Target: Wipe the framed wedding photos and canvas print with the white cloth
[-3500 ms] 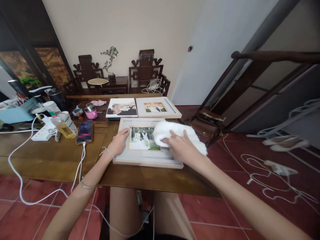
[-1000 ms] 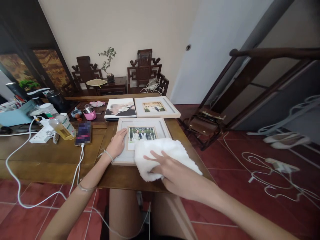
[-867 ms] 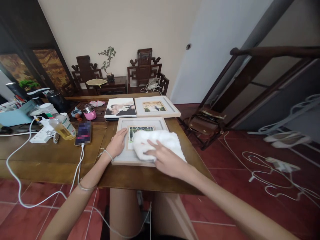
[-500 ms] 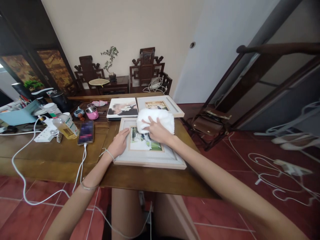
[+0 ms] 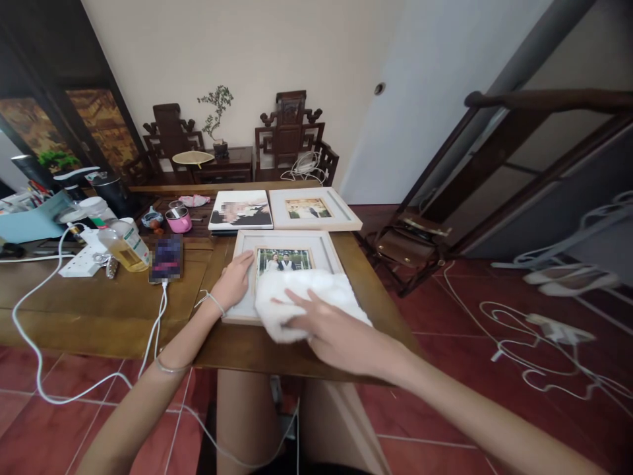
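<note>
A light wooden photo frame with a couple's picture lies flat near the front edge of the wooden table. My left hand rests flat on the frame's left border, fingers stretched out. My right hand presses a fluffy white cloth onto the frame's near edge, fingers spread on top of it. The cloth hides the frame's lower part.
A second framed photo and a photo book lie further back. To the left are a phone on a white cable, a bottle, a power strip and a pink cup. Cables lie on the red floor at right.
My right hand slid the cloth from the frame's far edge back down to its near edge, after earlier strokes across it. My left hand stayed on the left border.
</note>
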Demonstrator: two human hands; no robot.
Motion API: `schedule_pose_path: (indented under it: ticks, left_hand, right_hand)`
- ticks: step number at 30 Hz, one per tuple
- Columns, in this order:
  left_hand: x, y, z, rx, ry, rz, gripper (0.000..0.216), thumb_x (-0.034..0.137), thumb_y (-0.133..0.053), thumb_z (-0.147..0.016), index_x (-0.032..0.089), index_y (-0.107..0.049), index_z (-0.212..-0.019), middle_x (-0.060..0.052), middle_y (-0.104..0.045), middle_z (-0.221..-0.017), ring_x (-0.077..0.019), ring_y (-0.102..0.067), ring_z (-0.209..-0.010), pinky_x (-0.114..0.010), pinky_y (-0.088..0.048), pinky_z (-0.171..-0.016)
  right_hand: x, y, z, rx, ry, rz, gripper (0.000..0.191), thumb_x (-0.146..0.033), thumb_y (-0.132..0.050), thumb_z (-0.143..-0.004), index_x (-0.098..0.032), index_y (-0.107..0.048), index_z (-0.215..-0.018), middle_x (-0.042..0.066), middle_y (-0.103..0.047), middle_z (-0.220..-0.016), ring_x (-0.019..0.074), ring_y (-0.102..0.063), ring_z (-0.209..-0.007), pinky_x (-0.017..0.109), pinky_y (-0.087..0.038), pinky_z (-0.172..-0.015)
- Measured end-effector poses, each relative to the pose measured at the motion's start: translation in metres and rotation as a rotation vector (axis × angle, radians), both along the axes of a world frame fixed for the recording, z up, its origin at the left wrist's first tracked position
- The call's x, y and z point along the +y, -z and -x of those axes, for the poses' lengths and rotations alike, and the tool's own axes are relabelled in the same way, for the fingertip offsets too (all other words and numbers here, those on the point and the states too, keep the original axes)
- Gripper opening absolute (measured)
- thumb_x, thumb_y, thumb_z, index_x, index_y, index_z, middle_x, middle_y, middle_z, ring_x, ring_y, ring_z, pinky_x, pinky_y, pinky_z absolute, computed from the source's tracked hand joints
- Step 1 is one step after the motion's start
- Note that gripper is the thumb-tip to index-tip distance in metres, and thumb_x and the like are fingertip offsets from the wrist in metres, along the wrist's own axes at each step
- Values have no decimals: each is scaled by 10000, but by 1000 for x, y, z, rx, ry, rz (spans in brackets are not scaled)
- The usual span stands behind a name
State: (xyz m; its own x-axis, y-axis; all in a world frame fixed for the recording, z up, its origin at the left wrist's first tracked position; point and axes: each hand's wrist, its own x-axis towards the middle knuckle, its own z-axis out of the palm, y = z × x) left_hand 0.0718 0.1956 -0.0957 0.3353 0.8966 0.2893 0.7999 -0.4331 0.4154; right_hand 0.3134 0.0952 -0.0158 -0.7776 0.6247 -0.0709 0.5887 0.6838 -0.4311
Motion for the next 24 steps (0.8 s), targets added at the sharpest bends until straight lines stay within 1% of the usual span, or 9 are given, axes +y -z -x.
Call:
schedule_pose_path:
  ticks: [3,6,8,10,13,17,19,21,24]
  left_hand:
    - [-1,-2,1,15,9,9,593,-7,-344,-793,113,-505,-1351,-136,-469,-1459,-229,-400,-1382,-450,-329,-1158]
    - [-1,-2,2,18,24,1,601,-4,-344,-795,115,-489,-1365,-142,-460,-1464,-232,-399,-1382,-460,-332,-1155]
    - [-1,-1,3,6,26,-11,595,0,-344,-797,116,-495,-1361,-143,-463,-1462,-234,-407,-1377,-461,-336,-1152]
    - [0,1,3,-13,23,-28,592,2,-350,-794,127,-509,-1350,-135,-476,-1453,-234,-414,-1373,-459,-340,-1152]
    - [1,4,3,-44,17,-52,603,-5,-362,-780,151,-521,-1341,-119,-500,-1435,-229,-425,-1366,-457,-347,-1150]
    - [0,3,1,-48,-7,-35,593,-8,-350,-782,121,-523,-1334,-139,-501,-1430,-230,-430,-1362,-455,-350,-1147]
    - [-1,1,0,-39,-13,-17,592,-10,-343,-783,101,-517,-1338,-150,-491,-1437,-233,-420,-1369,-454,-343,-1150]
    - [-2,-2,-1,-34,-9,-6,591,-10,-339,-787,95,-512,-1342,-151,-481,-1445,-231,-409,-1376,-448,-340,-1153]
    - [-2,-2,-2,-36,-9,6,573,2,-338,-800,100,-522,-1334,-151,-484,-1443,-230,-413,-1373,-446,-344,-1148]
  right_hand:
    - [51,18,7,-42,87,-133,622,19,-406,-683,-117,-619,-1251,157,-415,-1485,310,-203,-1439,601,-187,-1139]
    - [103,26,14,-80,135,-299,622,11,-413,-703,-116,-597,-1283,148,-343,-1528,350,-172,-1443,661,-186,-1105]
    - [126,27,21,-109,184,-379,621,5,-413,-720,-117,-578,-1306,134,-310,-1546,374,-147,-1444,692,-195,-1080]
    - [134,27,30,-142,222,-417,620,6,-410,-735,-122,-566,-1322,126,-289,-1557,399,-123,-1441,722,-202,-1055]
    - [119,25,40,-186,215,-369,617,23,-405,-745,-138,-579,-1314,124,-295,-1554,426,-124,-1433,748,-211,-1031]
    - [65,13,34,-157,88,-178,608,28,-435,-715,-141,-616,-1270,148,-330,-1534,416,-185,-1424,716,-264,-1035]
    - [34,1,23,-111,5,-86,610,41,-423,-688,-154,-648,-1221,137,-394,-1502,368,-215,-1429,666,-272,-1070]
    - [6,-9,11,-54,-73,-5,614,52,-407,-653,-184,-686,-1147,99,-484,-1447,297,-244,-1431,573,-263,-1125]
    - [-18,-13,-4,13,-98,37,639,54,-409,-613,-220,-696,-1114,46,-504,-1436,235,-259,-1427,451,-273,-1155]
